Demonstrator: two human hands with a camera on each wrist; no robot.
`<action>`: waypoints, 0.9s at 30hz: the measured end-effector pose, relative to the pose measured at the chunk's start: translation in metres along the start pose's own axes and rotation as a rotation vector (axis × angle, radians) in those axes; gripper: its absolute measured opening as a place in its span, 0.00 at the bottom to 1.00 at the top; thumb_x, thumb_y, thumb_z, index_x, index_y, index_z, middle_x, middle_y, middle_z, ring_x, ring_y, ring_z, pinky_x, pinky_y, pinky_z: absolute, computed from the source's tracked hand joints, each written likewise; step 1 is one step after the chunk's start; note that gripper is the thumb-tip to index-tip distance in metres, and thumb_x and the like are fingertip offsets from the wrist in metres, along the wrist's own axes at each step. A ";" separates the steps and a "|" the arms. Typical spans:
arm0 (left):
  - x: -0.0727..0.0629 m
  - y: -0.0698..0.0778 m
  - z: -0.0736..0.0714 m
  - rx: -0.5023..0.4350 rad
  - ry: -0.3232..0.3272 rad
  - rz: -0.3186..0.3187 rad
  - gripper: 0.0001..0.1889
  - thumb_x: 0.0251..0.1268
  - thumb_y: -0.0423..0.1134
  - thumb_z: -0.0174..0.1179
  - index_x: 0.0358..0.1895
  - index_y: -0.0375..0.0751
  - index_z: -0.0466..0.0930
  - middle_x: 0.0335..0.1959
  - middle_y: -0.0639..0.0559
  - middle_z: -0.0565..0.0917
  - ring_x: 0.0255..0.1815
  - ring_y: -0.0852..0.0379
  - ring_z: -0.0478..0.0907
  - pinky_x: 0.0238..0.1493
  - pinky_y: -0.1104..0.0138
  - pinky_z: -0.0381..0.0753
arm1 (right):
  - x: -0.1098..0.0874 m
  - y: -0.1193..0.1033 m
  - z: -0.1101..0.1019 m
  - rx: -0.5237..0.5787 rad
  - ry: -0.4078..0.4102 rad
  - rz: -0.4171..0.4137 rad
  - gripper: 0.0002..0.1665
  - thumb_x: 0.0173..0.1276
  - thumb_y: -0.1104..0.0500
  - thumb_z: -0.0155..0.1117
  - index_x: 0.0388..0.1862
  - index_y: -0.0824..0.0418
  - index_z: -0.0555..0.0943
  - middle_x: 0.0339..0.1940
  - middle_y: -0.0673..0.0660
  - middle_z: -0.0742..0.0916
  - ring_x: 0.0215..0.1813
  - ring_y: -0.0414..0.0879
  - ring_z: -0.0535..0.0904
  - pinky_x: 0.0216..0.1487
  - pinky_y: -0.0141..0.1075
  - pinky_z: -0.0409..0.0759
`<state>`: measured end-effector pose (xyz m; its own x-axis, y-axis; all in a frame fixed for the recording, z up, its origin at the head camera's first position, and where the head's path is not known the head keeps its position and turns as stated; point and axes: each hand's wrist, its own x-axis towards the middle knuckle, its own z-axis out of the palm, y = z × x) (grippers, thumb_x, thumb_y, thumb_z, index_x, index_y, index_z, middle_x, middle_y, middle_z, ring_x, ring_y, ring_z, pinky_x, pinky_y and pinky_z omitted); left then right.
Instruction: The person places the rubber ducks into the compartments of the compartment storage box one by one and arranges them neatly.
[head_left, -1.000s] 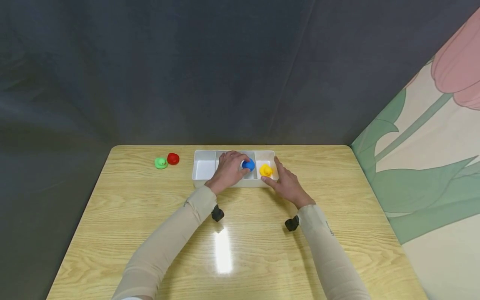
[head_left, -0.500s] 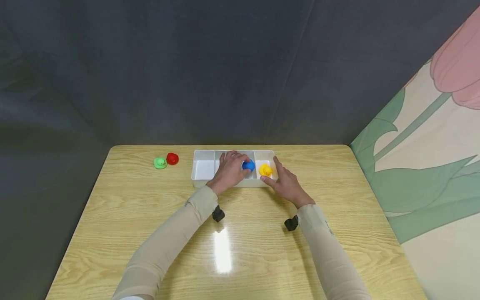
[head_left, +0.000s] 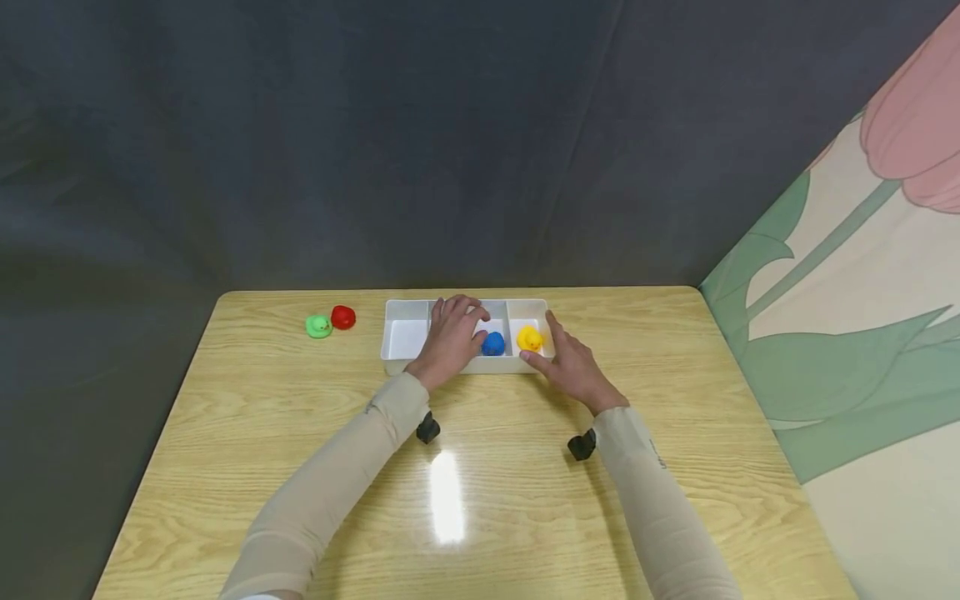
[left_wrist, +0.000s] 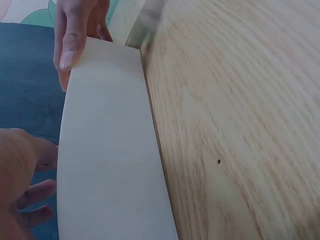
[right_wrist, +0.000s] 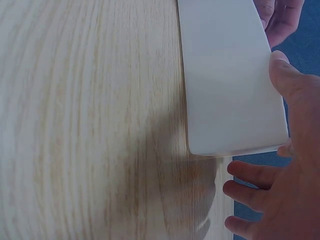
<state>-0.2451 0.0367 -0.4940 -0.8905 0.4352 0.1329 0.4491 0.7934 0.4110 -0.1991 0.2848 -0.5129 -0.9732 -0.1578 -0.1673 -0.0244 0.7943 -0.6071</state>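
A white divided box lies lengthwise near the table's back edge. In its right-hand compartment sits a yellow rubber duck. A rounded blue toy rests in the compartment left of that, by the near wall. Over the box is my left hand, fingers loosely bent and apart from the blue toy, hiding part of the middle. My right hand holds the box's right end, thumb on the near rim and index finger at the end wall. The right wrist view shows that thumb on the rim, other fingers spread beyond the corner.
Left of the box, a green rubber duck and a small red toy stand side by side on the wooden table. A dark curtain hangs behind the table; a flower-patterned wall is at the right.
My left hand has let go of the blue toy and drawn slightly left. The toy now sits lower in its compartment, nearer the front wall. My right hand keeps its place.
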 end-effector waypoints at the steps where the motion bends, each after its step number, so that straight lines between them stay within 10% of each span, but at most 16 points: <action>1: 0.000 0.000 0.000 0.010 0.002 -0.001 0.11 0.80 0.41 0.63 0.59 0.47 0.86 0.74 0.46 0.77 0.80 0.41 0.65 0.86 0.36 0.53 | 0.000 0.000 0.000 0.004 -0.002 0.006 0.63 0.76 0.27 0.58 0.91 0.53 0.38 0.88 0.69 0.62 0.80 0.71 0.69 0.82 0.69 0.63; 16: 0.011 0.001 0.003 0.195 -0.118 0.089 0.11 0.69 0.51 0.73 0.49 0.55 0.93 0.89 0.40 0.52 0.91 0.34 0.39 0.87 0.33 0.41 | 0.002 0.002 0.002 0.002 0.014 -0.028 0.62 0.77 0.29 0.59 0.91 0.54 0.39 0.83 0.72 0.68 0.64 0.67 0.82 0.76 0.67 0.73; 27: 0.020 0.003 0.004 0.192 -0.114 0.029 0.11 0.71 0.50 0.71 0.51 0.53 0.93 0.88 0.40 0.56 0.91 0.33 0.41 0.87 0.32 0.39 | 0.001 0.002 0.001 -0.002 0.015 -0.031 0.61 0.78 0.31 0.59 0.91 0.55 0.38 0.86 0.72 0.64 0.79 0.72 0.70 0.81 0.69 0.63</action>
<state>-0.2615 0.0495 -0.4940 -0.8679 0.4955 0.0351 0.4897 0.8416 0.2278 -0.1999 0.2857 -0.5156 -0.9754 -0.1734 -0.1363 -0.0552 0.7903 -0.6102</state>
